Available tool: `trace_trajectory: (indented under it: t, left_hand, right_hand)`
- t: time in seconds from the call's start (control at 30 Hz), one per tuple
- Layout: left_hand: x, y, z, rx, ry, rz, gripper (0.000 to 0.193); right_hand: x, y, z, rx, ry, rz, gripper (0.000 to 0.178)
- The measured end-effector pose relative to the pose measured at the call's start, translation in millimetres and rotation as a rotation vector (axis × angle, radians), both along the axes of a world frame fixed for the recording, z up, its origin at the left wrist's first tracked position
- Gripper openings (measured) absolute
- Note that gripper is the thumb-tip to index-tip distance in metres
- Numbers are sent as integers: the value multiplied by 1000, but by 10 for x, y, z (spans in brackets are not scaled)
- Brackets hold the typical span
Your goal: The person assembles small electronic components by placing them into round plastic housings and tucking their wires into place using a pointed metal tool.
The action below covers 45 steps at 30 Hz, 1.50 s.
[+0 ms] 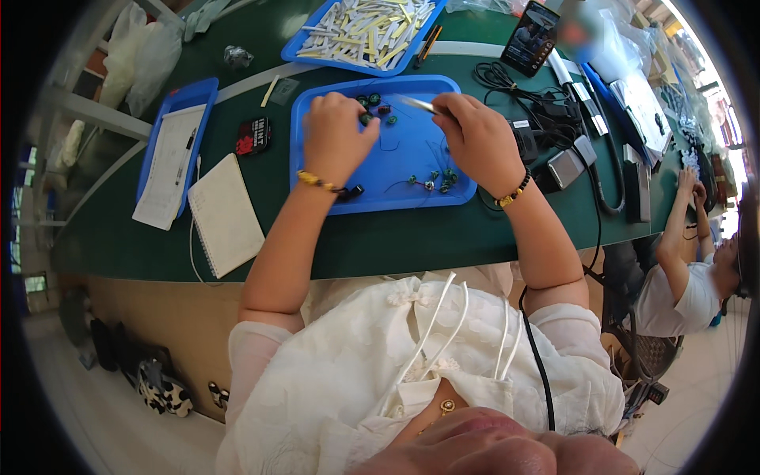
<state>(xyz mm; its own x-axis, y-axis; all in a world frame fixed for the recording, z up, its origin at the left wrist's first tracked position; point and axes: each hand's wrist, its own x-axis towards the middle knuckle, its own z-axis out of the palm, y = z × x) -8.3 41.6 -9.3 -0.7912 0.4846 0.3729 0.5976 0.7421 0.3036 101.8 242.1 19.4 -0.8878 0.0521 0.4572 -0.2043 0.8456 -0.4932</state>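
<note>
Head view: slim metal tool (pixel 416 103) is gripped by the right hand (pixel 481 142), thumb and fingers closed on it, tip pointed left. Left hand (pixel 334 141) is held with fingers curled, thumb slightly apart; whether anything is gripped can't be told. Small green components (pixel 391 120) are clustered between left fingers and tool tip, on blue tray (pixel 396 166).

one handheld tool (pixel 421 104), three blue trays (pixel 412 146) (pixel 348 68) (pixel 207 96)

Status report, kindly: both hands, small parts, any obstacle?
Left hand by small parts, contact unclear. Right hand holding slim metal tool. Parts in blue tray, two groups. Black cables outside tray, not blocking.
</note>
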Motion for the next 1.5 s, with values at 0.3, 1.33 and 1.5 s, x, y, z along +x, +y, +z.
trace_trajectory:
  t: [0.3, 1.33, 1.5]
  left_hand:
    - [86, -293, 106, 1310, -650, -221, 22]
    - [372, -185, -268, 1402, -1167, -552, 34]
    - [370, -177, -269, 1388, -1083, -529, 33]
  right_hand:
    - [3, -170, -92, -474, 1, 185, 20]
    - [113, -347, -300, -399, -26, 131, 13]
    - [124, -371, -332, -389, -54, 119, 12]
